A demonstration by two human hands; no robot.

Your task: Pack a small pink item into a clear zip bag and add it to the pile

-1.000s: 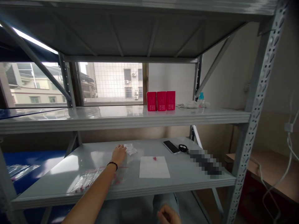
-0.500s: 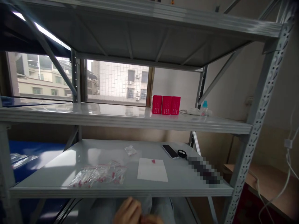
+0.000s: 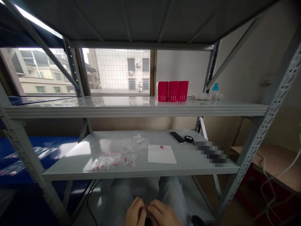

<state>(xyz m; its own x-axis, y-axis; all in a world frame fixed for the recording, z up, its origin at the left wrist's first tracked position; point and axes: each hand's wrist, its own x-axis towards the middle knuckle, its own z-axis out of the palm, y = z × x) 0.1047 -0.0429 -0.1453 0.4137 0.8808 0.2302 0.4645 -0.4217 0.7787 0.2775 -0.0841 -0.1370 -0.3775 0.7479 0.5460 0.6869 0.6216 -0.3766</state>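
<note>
Both hands sit low at 6 o'clock, below the front lip of the lower shelf (image 3: 70,163), over the person's lap in grey trousers; left hand (image 3: 134,214) and right hand (image 3: 162,215) meet fingertip to fingertip, fingers curled inward; something small may be pinched between them, but it is too small and dim to make out, so whether either hand grasps anything I cannot tell.

Nearest things lie on the lower shelf, above the hands at 12 o'clock; a heap of clear zip bags (image 3: 115,159) holding small pink pieces, near the front edge at about 11 o'clock from the hands; a white paper sheet (image 3: 161,155) just to its right at 1 o'clock, apart from the heap, with one small pink piece (image 3: 161,146) on its far edge; a lone small clear bag (image 3: 139,138) farther back.

At 2 o'clock on the same shelf, a dark phone (image 3: 177,137) lies flat; a small black round object (image 3: 188,138) just beside it; a blurred patch beyond.

Upper shelf: three red boxes (image 3: 173,91) upright, touching side by side; a bottle with a blue cap (image 3: 214,91) well to their right.
</note>
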